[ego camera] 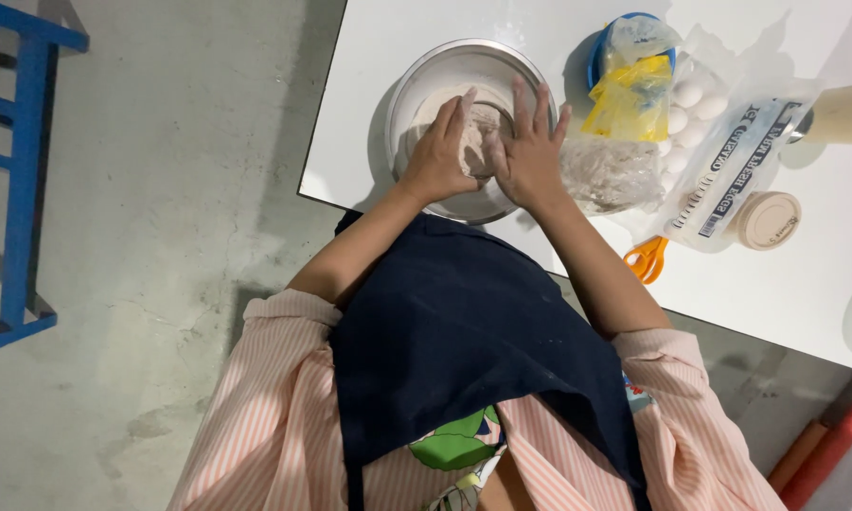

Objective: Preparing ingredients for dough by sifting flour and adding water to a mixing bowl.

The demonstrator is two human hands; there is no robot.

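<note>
At the far left, a blue metal frame (pixel 19 170) is seen standing on the grey concrete floor (pixel 161 284). Further right, a white table (pixel 805 293) is set at an angle, and a round metal bowl (pixel 421 71) is placed near its edge. A pale lump of dough (pixel 483 128) is held inside the bowl, with flour dusted around it. The left hand (pixel 437 156) is laid on the left side of the dough, its fingers bent and pressed against it. The right hand (pixel 530 151) is pressed on the right side, fingers spread and straight; the dough is thus clasped between both hands rather than enclosed by either. Just beside the bowl, a clear plastic bag (pixel 611 175) is seen, with a yellow bag (pixel 630 99) resting against a blue container (pixel 598 47). White eggs (pixel 688 109) in a transparent wrapper are found next, then orange scissor handles (pixel 647 258) and a round beige lid (pixel 767 220). A dark apron (pixel 464 350) is worn over a pink striped shirt (pixel 265 435).
</note>
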